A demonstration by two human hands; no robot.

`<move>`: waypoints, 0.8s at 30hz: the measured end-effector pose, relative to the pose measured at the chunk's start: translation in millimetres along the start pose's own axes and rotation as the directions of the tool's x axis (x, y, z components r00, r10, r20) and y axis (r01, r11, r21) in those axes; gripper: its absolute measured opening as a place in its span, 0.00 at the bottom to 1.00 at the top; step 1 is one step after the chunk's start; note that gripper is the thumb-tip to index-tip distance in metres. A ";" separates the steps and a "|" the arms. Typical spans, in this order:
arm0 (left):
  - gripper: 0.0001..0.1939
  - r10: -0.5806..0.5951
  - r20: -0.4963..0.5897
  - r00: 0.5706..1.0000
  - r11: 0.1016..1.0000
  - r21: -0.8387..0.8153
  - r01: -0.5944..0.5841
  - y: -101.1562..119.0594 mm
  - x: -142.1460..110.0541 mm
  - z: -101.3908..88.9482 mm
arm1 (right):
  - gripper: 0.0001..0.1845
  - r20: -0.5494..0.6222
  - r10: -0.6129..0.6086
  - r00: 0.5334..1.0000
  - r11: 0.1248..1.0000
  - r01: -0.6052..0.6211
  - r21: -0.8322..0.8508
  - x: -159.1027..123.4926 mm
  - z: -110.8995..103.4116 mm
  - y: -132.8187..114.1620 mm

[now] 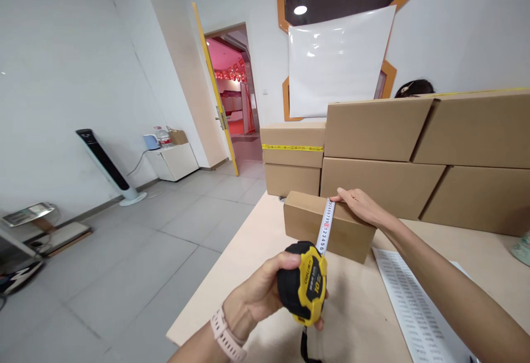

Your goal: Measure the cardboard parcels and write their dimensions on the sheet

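Note:
My left hand (265, 288) is wrapped round a black and yellow tape measure (304, 283) held above the near part of the pale table (248, 263). Its white blade (326, 225) runs away from me up over a small brown cardboard box (308, 222) lying on the table. My right hand (361, 206) rests on the box's top, fingers pressed together, pinning the blade's end at the far edge. A pink watch band sits on my left wrist.
Larger cardboard boxes (381, 178) are stacked along the table's far side, and two more (293, 158) stand behind. A printed sheet (408, 296) lies to the right. Another person's head (414, 88) shows behind the stack. A tower fan (105, 167) and a white cabinet (174, 161) stand left on the tiled floor.

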State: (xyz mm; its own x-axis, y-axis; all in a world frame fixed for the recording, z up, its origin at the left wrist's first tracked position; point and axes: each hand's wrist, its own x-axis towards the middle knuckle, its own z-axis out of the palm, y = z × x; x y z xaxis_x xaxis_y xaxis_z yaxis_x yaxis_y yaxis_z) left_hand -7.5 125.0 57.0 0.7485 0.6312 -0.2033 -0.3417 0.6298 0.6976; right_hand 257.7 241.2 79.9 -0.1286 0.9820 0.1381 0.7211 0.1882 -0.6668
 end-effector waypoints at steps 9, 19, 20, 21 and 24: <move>0.29 -0.026 -0.022 0.999 0.992 0.121 0.028 0.6 -0.1 2.0 | 0.27 -0.039 -0.031 0.999 0.998 0.029 -0.063 -2.9 -1.6 -11.5; 0.55 0.017 0.019 1.000 0.229 0.973 -0.023 7.5 -63.7 2.0 | 0.17 -0.252 -0.129 0.959 0.986 0.152 0.071 -113.0 -43.4 -28.2; 0.54 0.007 -0.007 1.000 0.145 0.989 0.006 2.9 -67.1 -0.8 | 0.16 -0.247 -0.128 0.960 0.985 0.152 0.083 -128.7 -36.3 -27.7; 0.53 0.001 -0.014 1.000 0.080 0.997 0.014 -2.4 -68.4 -2.9 | 0.15 -0.221 -0.132 0.966 0.982 0.158 0.102 -142.9 -25.6 -27.8; 0.47 0.007 0.092 0.996 0.004 0.996 -0.092 -19.3 -61.8 -4.2 | 0.08 -0.112 -0.168 0.979 0.971 0.184 0.150 -174.0 21.0 -33.2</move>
State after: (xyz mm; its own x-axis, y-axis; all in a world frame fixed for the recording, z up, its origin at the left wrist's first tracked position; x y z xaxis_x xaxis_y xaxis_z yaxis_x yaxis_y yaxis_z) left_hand -49.6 75.8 53.3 0.7949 0.5917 -0.1343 0.4959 -0.5059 0.7057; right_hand 241.8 64.4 62.6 -0.1714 0.9286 0.3292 0.5745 0.3657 -0.7323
